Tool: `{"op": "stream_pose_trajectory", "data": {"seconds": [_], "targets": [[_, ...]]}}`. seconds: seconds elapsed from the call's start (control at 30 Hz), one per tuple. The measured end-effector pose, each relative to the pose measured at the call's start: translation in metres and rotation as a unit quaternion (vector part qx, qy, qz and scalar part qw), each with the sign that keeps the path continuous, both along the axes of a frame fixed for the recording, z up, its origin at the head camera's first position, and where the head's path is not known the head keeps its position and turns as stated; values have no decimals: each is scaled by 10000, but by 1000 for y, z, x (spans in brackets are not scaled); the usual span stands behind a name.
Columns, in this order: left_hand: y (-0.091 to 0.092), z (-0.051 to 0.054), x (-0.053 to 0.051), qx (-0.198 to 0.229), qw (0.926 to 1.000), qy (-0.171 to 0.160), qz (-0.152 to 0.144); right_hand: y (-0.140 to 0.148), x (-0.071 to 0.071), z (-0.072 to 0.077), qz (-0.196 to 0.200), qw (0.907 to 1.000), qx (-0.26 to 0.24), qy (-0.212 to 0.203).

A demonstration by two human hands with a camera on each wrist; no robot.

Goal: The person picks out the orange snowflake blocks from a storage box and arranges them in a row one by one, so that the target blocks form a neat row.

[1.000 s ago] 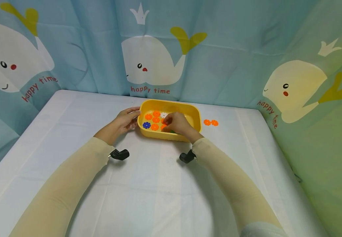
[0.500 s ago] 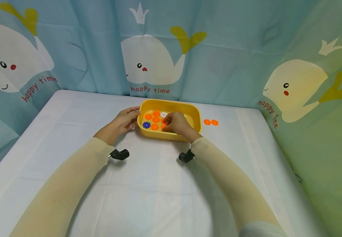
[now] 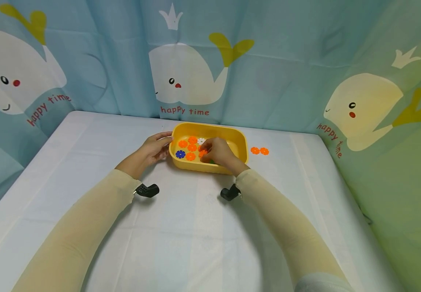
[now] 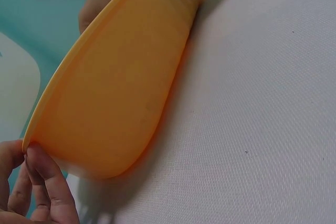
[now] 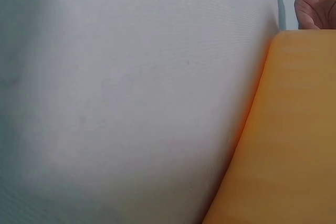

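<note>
A yellow plastic tub (image 3: 237, 167) stands on the table with several flower-shaped plastic discs inside. My left hand (image 3: 155, 148) holds its left end; in the left wrist view the thumb and fingers (image 4: 46, 169) pinch the rim. My right hand (image 3: 219, 151) reaches over the near wall into the tub, its thumb and fingertips pinching an orange disc (image 3: 203, 153). Around it lie more orange discs (image 3: 192, 147), a white disc (image 3: 201, 141) and a blue disc (image 3: 180, 154). A bit of green (image 3: 211, 161) shows beneath the right hand, mostly hidden.
Two orange discs (image 3: 259, 151) lie side by side on the table, right of the tub. A white cloth (image 3: 196, 239) covers the table. Behind it hangs a blue curtain (image 3: 280, 89) with whale prints. A black wrist camera (image 3: 147, 190) juts from the left sleeve.
My right hand's fingertips shift slightly inside the tub, and the orange disc between them shows more fully. The left hand and the tub stay in place.
</note>
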State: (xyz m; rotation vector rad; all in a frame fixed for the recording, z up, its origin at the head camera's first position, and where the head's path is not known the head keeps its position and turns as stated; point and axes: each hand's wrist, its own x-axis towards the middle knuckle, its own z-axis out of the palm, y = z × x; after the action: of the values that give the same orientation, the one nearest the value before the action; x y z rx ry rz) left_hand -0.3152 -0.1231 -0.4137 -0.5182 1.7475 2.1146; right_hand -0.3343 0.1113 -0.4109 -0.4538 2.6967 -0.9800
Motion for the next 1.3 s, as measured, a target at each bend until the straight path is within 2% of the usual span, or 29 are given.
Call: {"op": "stream_pose_trajectory", "data": {"seconds": [0.73,1.3], "targets": [[2,2,-2,-165,9997,-148,84,8,4,10,-160,9999,9,22],[0,-1,-1,-83,9998,-141,89,30,11,12,-263,9991,-320,12]]}}
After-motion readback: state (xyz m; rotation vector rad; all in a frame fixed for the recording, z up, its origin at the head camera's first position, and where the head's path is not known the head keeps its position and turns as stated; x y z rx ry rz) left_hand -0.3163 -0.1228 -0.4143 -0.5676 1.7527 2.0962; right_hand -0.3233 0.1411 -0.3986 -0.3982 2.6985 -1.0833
